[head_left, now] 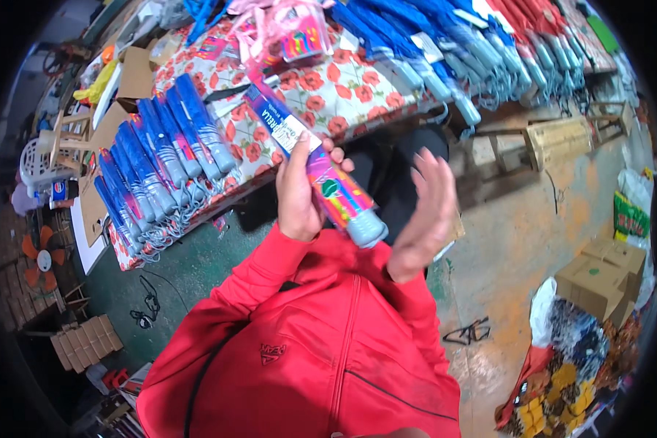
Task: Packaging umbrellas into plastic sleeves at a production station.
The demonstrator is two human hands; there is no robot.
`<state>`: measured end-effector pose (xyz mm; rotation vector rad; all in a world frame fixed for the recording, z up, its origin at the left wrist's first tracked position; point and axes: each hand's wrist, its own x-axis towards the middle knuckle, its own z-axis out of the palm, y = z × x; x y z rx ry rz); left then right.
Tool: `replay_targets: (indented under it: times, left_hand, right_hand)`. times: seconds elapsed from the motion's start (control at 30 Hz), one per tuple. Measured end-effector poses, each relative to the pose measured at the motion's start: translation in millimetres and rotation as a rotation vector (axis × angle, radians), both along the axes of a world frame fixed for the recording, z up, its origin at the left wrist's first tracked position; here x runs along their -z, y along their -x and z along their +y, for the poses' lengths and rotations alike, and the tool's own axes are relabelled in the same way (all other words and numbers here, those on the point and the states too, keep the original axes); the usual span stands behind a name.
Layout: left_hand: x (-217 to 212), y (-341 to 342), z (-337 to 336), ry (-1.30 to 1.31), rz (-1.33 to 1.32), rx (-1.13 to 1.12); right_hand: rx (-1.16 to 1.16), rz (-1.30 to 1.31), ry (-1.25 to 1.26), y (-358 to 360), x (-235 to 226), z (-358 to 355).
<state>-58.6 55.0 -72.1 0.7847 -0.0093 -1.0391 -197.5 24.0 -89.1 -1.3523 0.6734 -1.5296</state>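
Note:
Wrapped in a bright multicoloured printed sleeve, a folded umbrella (337,191) slants across in front of my chest, its grey handle end pointing down toward me. My left hand (299,191) grips it around the middle, thumb along the top. To the right of the handle, my right hand (425,219) is raised with its fingers stretched out; nothing is in it, and it appears apart from the umbrella. A row of sleeved umbrellas (157,164) with grey handles and cords lies on the table's left part. Unsleeved blue umbrellas (438,47) are piled at the far right.
A poppy-patterned cloth covers the table (365,91). Red umbrellas (529,33) lie beyond the blue ones. Pink fabric and a stack of printed sleeves (304,42) sit at the back. Cardboard boxes (598,277), a wooden stool (560,142) and a cable (150,303) are on the floor.

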Motion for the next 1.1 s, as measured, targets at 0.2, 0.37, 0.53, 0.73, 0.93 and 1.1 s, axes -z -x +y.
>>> replay_targets:
  times: [0.2, 0.37, 0.53, 0.73, 0.93, 1.1]
  left_hand:
    - [-4.0, -50.5, -1.2, -0.071, -0.188, -0.187]
    - [0.0, -72.7, -2.2, 0.041, -0.123, -0.183]
    - [-6.2, 34.1, -7.3, -0.263, -0.660, 0.041]
    - [-1.4, 23.8, 10.5, -0.166, -0.237, -0.092]
    - [26.9, 7.5, 16.1, -0.208, -0.409, -0.188]
    - [23.6, 15.3, 14.7, -0.074, -0.538, -0.144]
  right_hand:
    - [0.329, -0.026, 0.058, 122.9, 17.0, 9.5]
    - [0.607, -0.129, -0.004, 153.3, -31.5, 14.5]
    - [0.179, 0.007, -0.055, -6.3, -11.4, 16.5]
    - [0.051, -0.131, -0.116, -23.7, -14.6, 0.8]
    - [-0.338, -0.042, -0.511, -22.2, 4.4, 10.9]
    - [-0.535, 0.350, -0.590, -24.0, 7.9, 10.5]
